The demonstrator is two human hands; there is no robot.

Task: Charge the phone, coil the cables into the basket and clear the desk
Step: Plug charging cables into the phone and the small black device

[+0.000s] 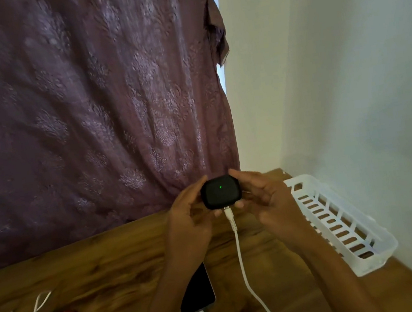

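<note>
Phone (196, 293) plugged near desk front edge; black case (220, 192) gripped by left hand (189, 211) and right hand (263, 198), best steadied while white cable (239, 251) is seated.

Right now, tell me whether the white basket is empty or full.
Empty: only the wooden desk shows through the white basket slots; no cables inside.

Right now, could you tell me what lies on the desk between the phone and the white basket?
In the head view, only a white cable crosses the bare wood between the phone and the basket.
</note>
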